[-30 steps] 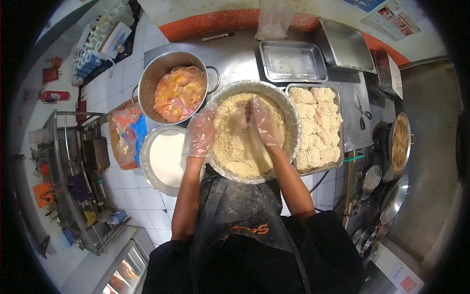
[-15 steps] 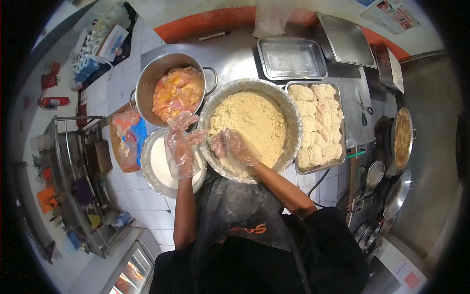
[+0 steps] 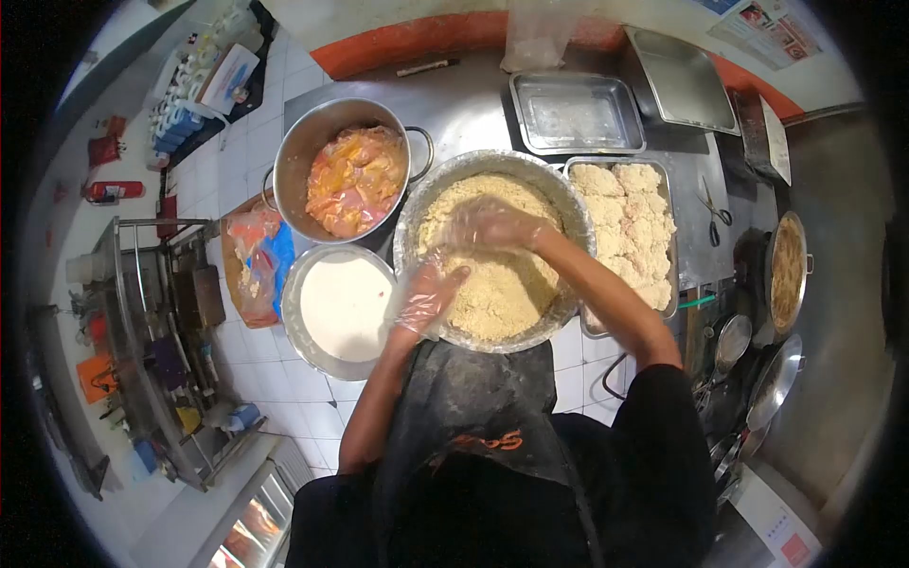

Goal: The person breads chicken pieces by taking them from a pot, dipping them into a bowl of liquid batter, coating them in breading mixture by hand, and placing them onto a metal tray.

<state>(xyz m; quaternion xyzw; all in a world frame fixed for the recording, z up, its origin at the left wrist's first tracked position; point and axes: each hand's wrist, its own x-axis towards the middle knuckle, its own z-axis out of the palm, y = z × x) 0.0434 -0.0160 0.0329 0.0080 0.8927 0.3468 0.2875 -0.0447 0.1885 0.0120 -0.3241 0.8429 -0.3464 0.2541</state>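
My left hand (image 3: 429,295), in a clear plastic glove, is at the left inner edge of a big metal bowl (image 3: 575,194) of pale yellow breading (image 3: 502,301). Its thumb stands apart from the fingers, and I see nothing held. Over the back part of the breading is my right hand (image 3: 494,227), gloved too and smeared by motion, so its fingers are unclear. Left of the breading bowl stands a bowl of white batter-like liquid or flour (image 3: 341,301). Behind that, a deep two-handled pot (image 3: 295,144) contains raw chicken pieces (image 3: 355,180) in orange-yellow marinade.
Right of the breading, a metal tray (image 3: 674,256) carries rows of coated pieces (image 3: 620,218). An unfilled metal tray (image 3: 579,114) lies behind it. Scissors (image 3: 716,213) rest on the steel table's right side. Pans (image 3: 786,275) stand farther right; a shelf rack (image 3: 161,322) is at left.
My left hand has gone from above the white bowl rightward to the breading bowl. My right hand has moved farther back and slightly right over the breading. The view has shifted slightly.
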